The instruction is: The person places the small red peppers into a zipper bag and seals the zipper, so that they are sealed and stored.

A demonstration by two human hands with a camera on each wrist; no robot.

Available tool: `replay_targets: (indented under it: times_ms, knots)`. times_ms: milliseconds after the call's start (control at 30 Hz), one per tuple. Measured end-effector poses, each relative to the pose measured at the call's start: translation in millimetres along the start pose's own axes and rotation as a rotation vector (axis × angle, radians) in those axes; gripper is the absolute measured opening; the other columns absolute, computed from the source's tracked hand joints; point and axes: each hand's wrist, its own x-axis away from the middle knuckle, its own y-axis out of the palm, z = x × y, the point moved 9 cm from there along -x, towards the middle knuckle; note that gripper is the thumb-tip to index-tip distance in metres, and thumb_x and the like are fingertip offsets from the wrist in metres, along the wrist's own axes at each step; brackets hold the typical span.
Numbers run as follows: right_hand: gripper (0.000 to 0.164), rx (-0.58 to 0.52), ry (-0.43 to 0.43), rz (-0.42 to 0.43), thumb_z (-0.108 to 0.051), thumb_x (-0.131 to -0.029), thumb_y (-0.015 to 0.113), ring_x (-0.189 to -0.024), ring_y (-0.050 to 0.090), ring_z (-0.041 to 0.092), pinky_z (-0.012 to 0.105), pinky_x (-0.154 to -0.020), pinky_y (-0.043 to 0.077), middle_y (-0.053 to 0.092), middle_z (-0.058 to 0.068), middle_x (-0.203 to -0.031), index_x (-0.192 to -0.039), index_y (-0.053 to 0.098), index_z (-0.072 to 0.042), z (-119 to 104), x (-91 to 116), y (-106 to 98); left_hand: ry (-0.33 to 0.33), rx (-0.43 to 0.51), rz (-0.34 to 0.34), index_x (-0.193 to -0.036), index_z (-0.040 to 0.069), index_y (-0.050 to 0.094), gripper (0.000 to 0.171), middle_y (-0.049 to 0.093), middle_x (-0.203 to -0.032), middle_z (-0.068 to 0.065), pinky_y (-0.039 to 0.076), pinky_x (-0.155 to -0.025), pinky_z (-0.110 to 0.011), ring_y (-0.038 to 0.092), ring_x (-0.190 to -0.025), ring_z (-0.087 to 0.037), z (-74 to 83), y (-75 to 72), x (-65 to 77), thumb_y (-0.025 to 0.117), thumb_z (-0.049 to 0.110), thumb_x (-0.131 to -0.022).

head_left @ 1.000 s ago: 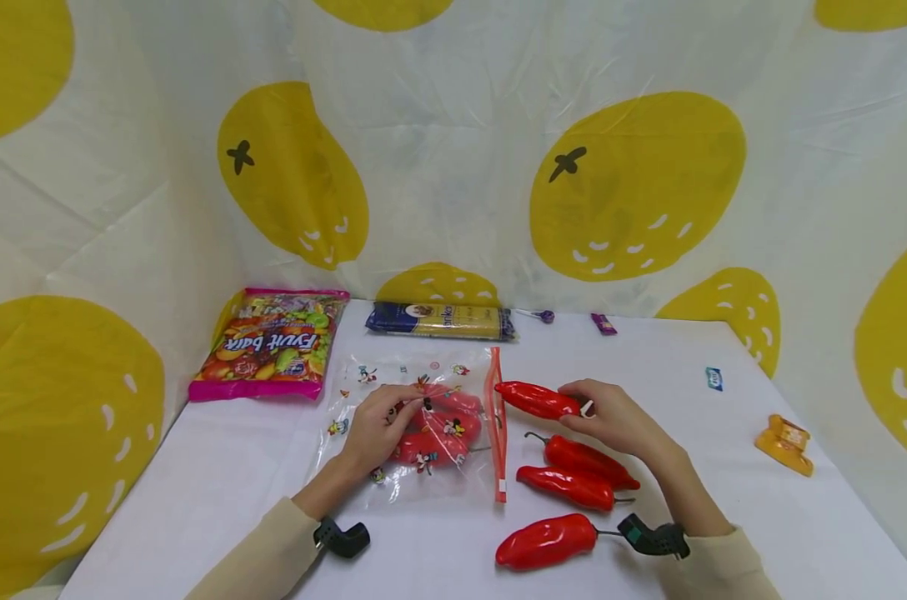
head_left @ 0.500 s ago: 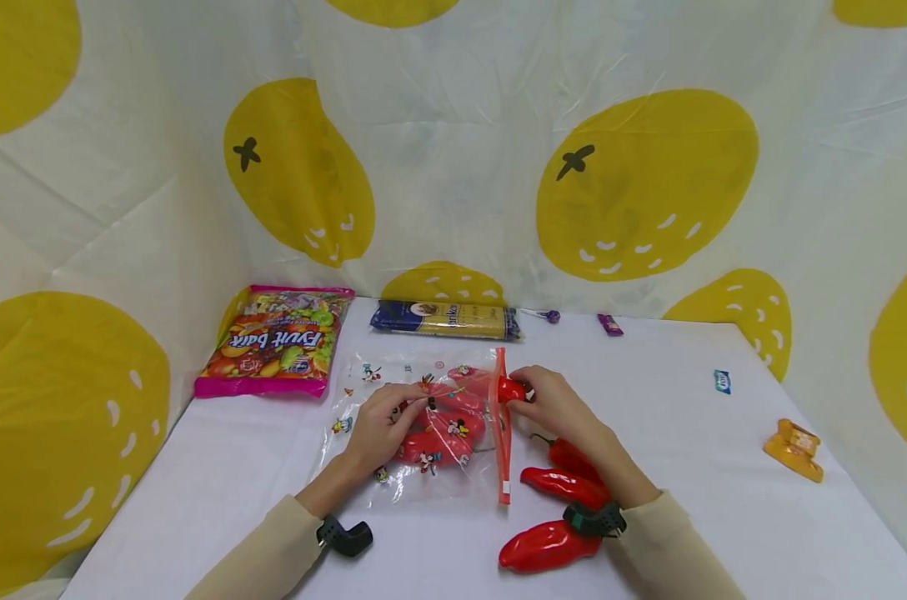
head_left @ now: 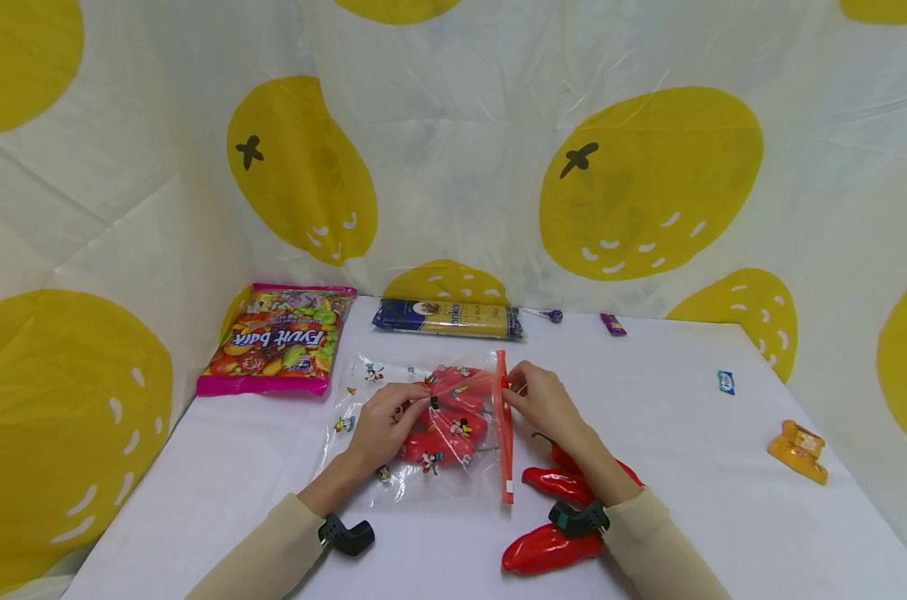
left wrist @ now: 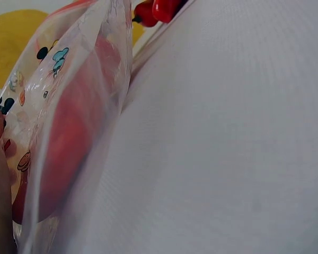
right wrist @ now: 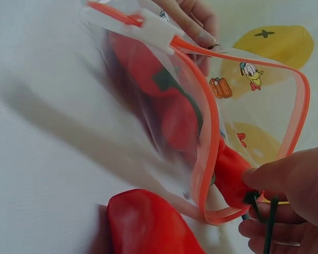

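Note:
A clear zip bag (head_left: 393, 492) with cartoon prints and an orange-red zip edge lies on the white table, several red peppers (head_left: 431, 446) inside it. My left hand (head_left: 382, 429) pinches the bag's upper film and lifts it. At the mouth, my right hand (head_left: 543, 408) grips a red pepper (right wrist: 233, 177) by its stem end; in the right wrist view most of that pepper is inside the opening. The white slider (right wrist: 156, 29) sits at one end of the zip. More red peppers (head_left: 551, 550) lie under and beside my right forearm, partly covered by it.
At the back left lies a fruit candy bag (head_left: 273, 342), with a pasta packet (head_left: 449, 320) right of it. A lollipop (head_left: 554, 316), a purple sweet (head_left: 613, 324), a small blue packet (head_left: 727, 382) and an orange object (head_left: 799, 452) lie to the right.
My right hand has moved left, carrying the pepper from outside the bag in through its mouth. The left hand keeps its pinch on the film.

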Motion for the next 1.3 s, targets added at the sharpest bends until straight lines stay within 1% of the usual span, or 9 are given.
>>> replay_targets:
  times_ms: [133,367,467,633,733,900,1133,1233,1300]
  knots:
    - [0.026,-0.032,-0.007,-0.029,-0.028,-0.086,0.068,-0.081,0.057,0.015,0.022,-0.058,0.054,0.065,0.003,-0.094,-0.105,0.060,-0.012,-2,-1,4,-0.001,0.002,-0.001,-0.107,0.018,0.067,0.018,0.069,-0.106,0.006,0.049,-0.095,-0.027,0.062,-0.104,-0.010,0.2,-0.2,-0.3,0.061,0.025,-0.091]
    - [0.033,-0.090,-0.046,-0.113,-0.026,-0.087,0.066,-0.085,0.058,0.017,0.021,-0.050,0.052,0.066,0.004,-0.103,-0.118,0.062,-0.015,-9,3,12,0.006,0.002,0.001,-0.107,0.015,0.067,0.019,0.069,-0.106,0.005,0.049,-0.096,-0.027,0.062,-0.105,-0.011,1.8,-0.1,-0.5,0.061,0.024,-0.091]
    - [0.032,-0.080,-0.067,-0.109,-0.026,-0.088,0.065,-0.087,0.059,0.017,0.022,-0.053,0.053,0.066,0.003,-0.104,-0.118,0.062,-0.016,-10,6,9,0.002,0.003,-0.004,-0.107,0.015,0.067,0.019,0.069,-0.106,0.005,0.049,-0.096,-0.028,0.062,-0.105,-0.011,1.3,0.6,-0.3,0.061,0.025,-0.092]
    - [0.032,-0.041,-0.103,-0.099,-0.029,-0.087,0.066,-0.093,0.058,0.017,0.023,-0.064,0.055,0.065,0.001,-0.107,-0.118,0.062,-0.019,-12,10,-1,-0.009,0.007,-0.008,-0.107,0.015,0.067,0.019,0.069,-0.107,0.006,0.048,-0.097,-0.028,0.062,-0.106,-0.011,-0.3,0.8,0.2,0.060,0.026,-0.092]
    - [0.034,-0.031,-0.116,-0.107,-0.030,-0.086,0.067,-0.097,0.057,0.019,0.025,-0.068,0.055,0.064,0.003,-0.111,-0.119,0.062,-0.020,-12,14,-7,-0.010,0.006,-0.006,-0.107,0.016,0.067,0.019,0.069,-0.107,0.005,0.049,-0.096,-0.028,0.062,-0.105,-0.011,-0.6,0.4,0.3,0.061,0.026,-0.092]
    - [0.040,0.000,-0.088,-0.133,-0.031,-0.083,0.070,-0.100,0.056,0.019,0.028,-0.071,0.056,0.063,0.003,-0.115,-0.120,0.061,-0.020,-2,25,-16,-0.012,0.001,-0.007,-0.107,0.016,0.067,0.019,0.069,-0.106,0.005,0.049,-0.096,-0.028,0.062,-0.105,-0.011,-0.7,0.1,0.2,0.061,0.026,-0.091]
    - [0.049,0.010,0.014,-0.179,-0.036,-0.077,0.075,-0.099,0.056,0.018,0.028,-0.071,0.057,0.062,0.001,-0.115,-0.121,0.059,-0.022,24,45,-28,-0.030,-0.008,-0.016,-0.108,0.016,0.067,0.020,0.069,-0.107,0.006,0.049,-0.097,-0.030,0.061,-0.106,-0.010,-0.9,0.0,-0.2,0.060,0.027,-0.092]
    - [0.051,0.012,0.027,-0.197,-0.037,-0.075,0.076,-0.096,0.058,0.016,0.028,-0.072,0.057,0.063,0.001,-0.114,-0.120,0.060,-0.021,33,54,-34,-0.031,-0.014,-0.016,-0.107,0.016,0.067,0.020,0.069,-0.107,0.006,0.049,-0.097,-0.031,0.061,-0.106,-0.011,-0.7,-0.1,0.0,0.060,0.027,-0.092]
    - [0.052,0.015,0.014,-0.217,-0.037,-0.074,0.077,-0.094,0.058,0.016,0.028,-0.071,0.057,0.063,0.002,-0.112,-0.120,0.060,-0.019,36,59,-36,-0.035,-0.018,-0.020,-0.108,0.016,0.067,0.021,0.069,-0.107,0.006,0.049,-0.097,-0.031,0.061,-0.106,-0.011,-1.0,0.3,0.2,0.059,0.028,-0.092]
